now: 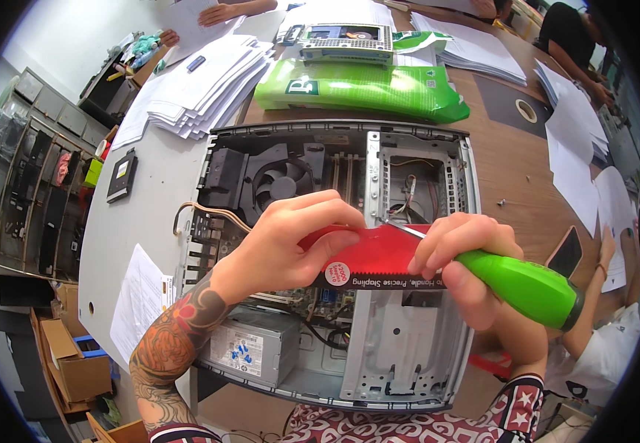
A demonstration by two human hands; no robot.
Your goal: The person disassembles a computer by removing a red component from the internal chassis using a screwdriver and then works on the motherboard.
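1. Red card [379, 255] sits at the centre of the frame, pinched by the left hand [290, 240]: thumb under its left end, fingers curled over the top edge.
2. Green-handled screwdriver [515, 284] lies in the right hand [467, 273], right of centre; the fingers are wrapped tight round the handle, and the thin metal shaft runs up-left, its tip resting on the card's upper edge.
3. Both hands hover over an open computer case [334, 251] that fills the middle of the frame on a grey table [150, 184].
4. Inside the case, a black fan [284, 184] shows above the left hand, a grey power supply [250, 347] lies at lower left, and a bare metal drive cage [401, 347] sits below the card.
5. Above the case, a green packet [364, 88] lies across the table, with a paper stack [205, 85] to its upper left.
6. A black drive [122, 176] lies at the left of the table, a tape roll [526, 111] at upper right.
7. Another person's hands [216, 15] rest on papers at the top edge; whether a phone lies by the right edge I cannot tell.
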